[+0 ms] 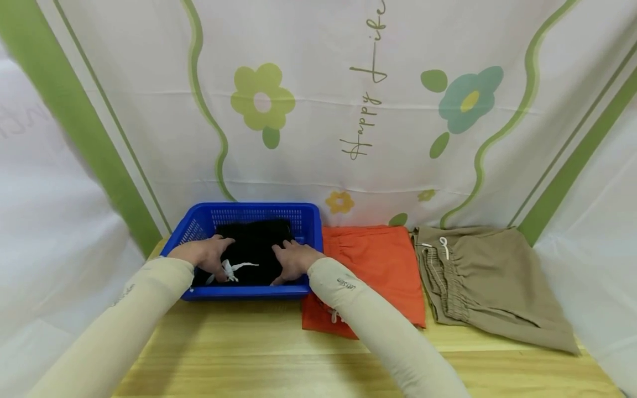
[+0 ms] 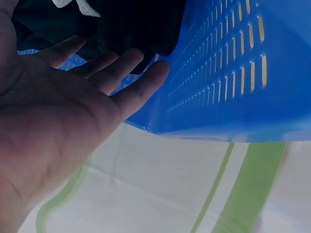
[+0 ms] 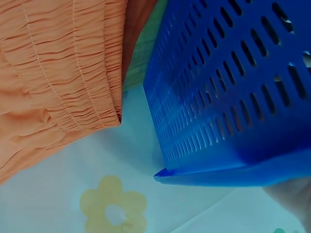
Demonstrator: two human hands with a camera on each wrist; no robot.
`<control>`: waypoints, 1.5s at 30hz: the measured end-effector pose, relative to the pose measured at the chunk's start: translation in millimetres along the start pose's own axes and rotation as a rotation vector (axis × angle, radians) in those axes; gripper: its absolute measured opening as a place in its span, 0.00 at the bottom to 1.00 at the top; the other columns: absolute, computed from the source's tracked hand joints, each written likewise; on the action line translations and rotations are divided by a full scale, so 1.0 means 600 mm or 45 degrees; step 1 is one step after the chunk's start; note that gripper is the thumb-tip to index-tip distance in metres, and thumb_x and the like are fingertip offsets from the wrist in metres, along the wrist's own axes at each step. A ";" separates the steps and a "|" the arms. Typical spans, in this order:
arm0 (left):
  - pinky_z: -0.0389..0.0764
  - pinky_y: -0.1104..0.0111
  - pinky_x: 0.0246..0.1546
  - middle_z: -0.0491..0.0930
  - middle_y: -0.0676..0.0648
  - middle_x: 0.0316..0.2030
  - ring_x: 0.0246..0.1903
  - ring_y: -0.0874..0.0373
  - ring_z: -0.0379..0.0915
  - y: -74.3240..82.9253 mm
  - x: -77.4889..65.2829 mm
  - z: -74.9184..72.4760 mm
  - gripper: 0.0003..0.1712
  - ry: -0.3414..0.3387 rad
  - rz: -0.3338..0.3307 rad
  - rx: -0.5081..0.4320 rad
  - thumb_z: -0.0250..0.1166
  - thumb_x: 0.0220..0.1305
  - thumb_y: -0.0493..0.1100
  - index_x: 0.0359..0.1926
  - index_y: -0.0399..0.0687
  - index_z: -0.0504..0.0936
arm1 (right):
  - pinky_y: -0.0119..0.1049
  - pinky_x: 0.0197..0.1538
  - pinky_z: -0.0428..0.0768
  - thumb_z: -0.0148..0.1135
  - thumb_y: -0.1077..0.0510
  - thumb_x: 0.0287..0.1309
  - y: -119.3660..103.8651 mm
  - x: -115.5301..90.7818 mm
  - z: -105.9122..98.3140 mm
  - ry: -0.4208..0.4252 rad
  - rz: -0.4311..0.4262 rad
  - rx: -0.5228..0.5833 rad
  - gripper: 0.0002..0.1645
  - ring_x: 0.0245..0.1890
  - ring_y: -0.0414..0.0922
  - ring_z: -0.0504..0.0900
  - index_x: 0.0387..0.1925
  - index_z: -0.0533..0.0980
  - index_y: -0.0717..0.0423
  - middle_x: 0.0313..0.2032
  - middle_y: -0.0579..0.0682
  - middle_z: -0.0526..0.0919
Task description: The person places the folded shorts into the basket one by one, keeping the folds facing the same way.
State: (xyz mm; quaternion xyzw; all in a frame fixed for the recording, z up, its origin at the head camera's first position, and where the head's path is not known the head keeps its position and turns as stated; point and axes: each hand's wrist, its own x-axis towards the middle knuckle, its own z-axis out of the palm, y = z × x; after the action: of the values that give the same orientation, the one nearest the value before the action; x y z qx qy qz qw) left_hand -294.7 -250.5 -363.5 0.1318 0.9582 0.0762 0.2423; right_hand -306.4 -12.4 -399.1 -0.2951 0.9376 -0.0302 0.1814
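A folded black garment (image 1: 256,243) with a white drawstring (image 1: 230,271) lies inside a blue plastic basket (image 1: 249,294). On its left side my left hand (image 1: 203,256) reaches over the cloth, thumb toward the front. The left wrist view has that hand (image 2: 58,116) with its fingers extended beside the black cloth (image 2: 141,24), near the slotted basket wall (image 2: 218,111). My right hand (image 1: 294,262) rests at the garment's right side with fingers spread. In the right wrist view, the basket wall (image 3: 218,155) hides most of that hand; only a sliver shows lower right.
Folded orange shorts (image 1: 378,265) lie just right of the basket, partly beneath my right forearm. Farther right are folded khaki shorts (image 1: 497,276) with a white drawstring. A wooden table (image 1: 259,354) carries everything, and a printed curtain (image 1: 308,138) hangs behind.
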 end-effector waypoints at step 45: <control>0.62 0.36 0.65 0.51 0.22 0.73 0.70 0.24 0.48 0.036 -0.049 -0.024 0.48 0.128 0.145 -0.028 0.69 0.67 0.47 0.75 0.27 0.55 | 0.48 0.71 0.66 0.62 0.37 0.67 0.024 -0.080 -0.050 0.171 -0.102 0.160 0.46 0.75 0.51 0.59 0.78 0.59 0.48 0.76 0.54 0.59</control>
State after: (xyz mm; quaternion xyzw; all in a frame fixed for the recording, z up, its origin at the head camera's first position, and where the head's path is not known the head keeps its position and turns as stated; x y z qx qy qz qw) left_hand -271.8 -239.6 -333.4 0.1793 0.9592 0.1068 0.1906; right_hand -288.5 25.0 -358.0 -0.3178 0.9314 -0.1157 0.1349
